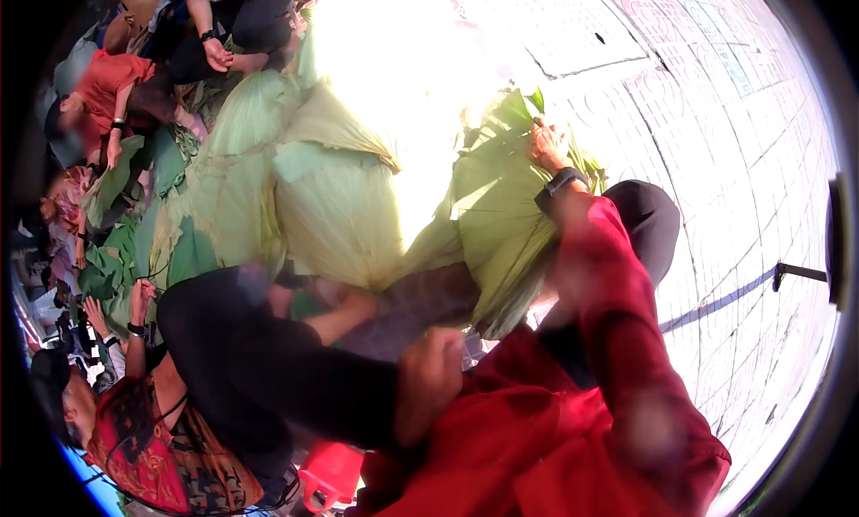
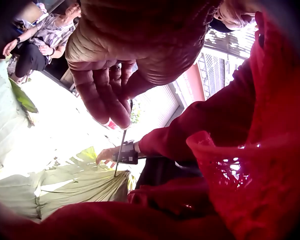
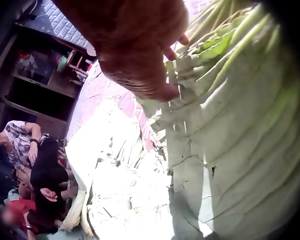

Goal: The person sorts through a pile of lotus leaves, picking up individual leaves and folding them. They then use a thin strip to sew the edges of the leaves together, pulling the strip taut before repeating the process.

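Note:
In the left wrist view my left hand (image 2: 140, 50) pinches a thin, dark needle-like stick (image 2: 122, 145) between thumb and fingertips. The head view has this left hand (image 1: 434, 378), slightly blurred, beside a dark trouser leg. My right hand (image 1: 548, 144) holds the edge of a large sheet of overlapping green leaves (image 1: 501, 217) at its far right corner. Seen from the right wrist, the thumb of the right hand (image 3: 145, 60) lies on the edge of the pleated leaf sheet (image 3: 240, 115), which hangs in folds below it.
Pale dried leaves (image 1: 340, 204) spread across the ground ahead, partly washed out by sunlight. Several people sit to the left, one in an orange-red shirt (image 1: 107, 83), among loose green leaves (image 1: 112, 262). A red plastic container (image 1: 331, 470) stands by my left side. Patterned paving (image 1: 734, 204) lies to the right.

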### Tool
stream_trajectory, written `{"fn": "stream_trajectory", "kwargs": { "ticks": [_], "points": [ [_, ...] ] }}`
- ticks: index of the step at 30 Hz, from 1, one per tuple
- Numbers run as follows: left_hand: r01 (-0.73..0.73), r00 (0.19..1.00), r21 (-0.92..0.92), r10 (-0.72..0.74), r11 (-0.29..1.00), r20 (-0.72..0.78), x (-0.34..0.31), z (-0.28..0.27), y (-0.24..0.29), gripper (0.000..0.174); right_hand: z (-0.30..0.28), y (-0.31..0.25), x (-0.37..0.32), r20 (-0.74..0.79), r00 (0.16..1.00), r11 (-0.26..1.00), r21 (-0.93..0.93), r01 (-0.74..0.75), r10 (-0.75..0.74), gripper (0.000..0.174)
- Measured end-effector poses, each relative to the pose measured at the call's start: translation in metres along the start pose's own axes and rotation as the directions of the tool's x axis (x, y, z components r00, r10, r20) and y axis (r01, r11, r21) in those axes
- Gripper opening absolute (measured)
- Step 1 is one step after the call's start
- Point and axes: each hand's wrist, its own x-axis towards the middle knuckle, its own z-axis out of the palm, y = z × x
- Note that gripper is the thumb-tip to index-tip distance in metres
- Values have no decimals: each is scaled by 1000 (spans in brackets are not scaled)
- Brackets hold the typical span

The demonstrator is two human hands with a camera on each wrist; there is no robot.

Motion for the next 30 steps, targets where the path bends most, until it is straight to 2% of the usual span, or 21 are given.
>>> {"fn": "stream_trajectory", "kwargs": {
  "ticks": [2, 3, 6, 7, 10, 11, 13, 16, 17, 20, 24, 25, 28, 29, 30],
  "points": [
    [-6, 1000, 7, 7, 1000, -10, -1, 1, 1, 6, 8, 2, -5, -37, 999, 999, -32, 25, -26, 43],
    [-11, 1000, 11, 11, 1000, -15, -1, 1, 1, 6, 22, 4, -5, -93, 994, 993, -112, 41, -52, 42],
    [-2, 1000, 9, 2, 1000, -19, -3, 3, 0, 6, 31, 8, 7, -11, 1000, 996, -87, 0, -1, 45],
    [-3, 1000, 14, 3, 1000, -23, -3, 3, 0, 6, 33, 9, 2, -23, 999, 988, -151, 29, -33, 53],
    [12, 1000, 9, -12, 1000, -22, -2, 3, 1, 6, 47, 14, -1, -141, 977, 965, -234, 122, -158, 44],
    [28, 999, -2, -28, 1000, -15, -2, 2, 0, 6, 52, 15, 0, -78, 992, 967, -242, 80, -101, 46],
    [36, 999, -4, -36, 999, -10, -2, 1, 0, 6, 24, 1, -11, 47, 999, 964, -266, 0, 13, 50],
    [25, 1000, 13, -25, 1000, -19, 1, 0, 0, 6, 9, -10, -23, 27, 999, 941, -337, -23, 34, 54],
    [35, 999, 11, -35, 999, -22, 2, 0, 2, 6, 22, -2, -15, 33, 998, 934, -354, 53, -44, 73],
    [37, 999, 7, -37, 999, -22, 3, 0, 4, 5, 25, -15, -18, -51, 974, 876, -449, 175, -221, 71],
    [29, 1000, 1, -29, 1000, -10, 2, -1, 4, 5, 13, -33, -24, 155, 943, 866, -375, 331, -294, 71],
    [29, 1000, 1, -29, 1000, -6, 1, -1, 4, 5, 9, -33, -26, 277, 929, 880, -338, 334, -246, 77],
    [18, 1000, 12, -18, 1000, 2, 2, 0, 2, 5, -2, -23, -40, 176, 979, 949, -280, 145, -98, 83],
    [9, 1000, 21, -9, 1000, 3, 2, 1, 1, 5, -7, -21, -40, 219, 972, 950, -275, 145, -85, 86],
    [0, 1000, 29, 0, 1000, 3, 2, 1, 0, 5, 10, -15, -33, 139, 987, 965, -234, 116, -85, 86]
  ]
}}
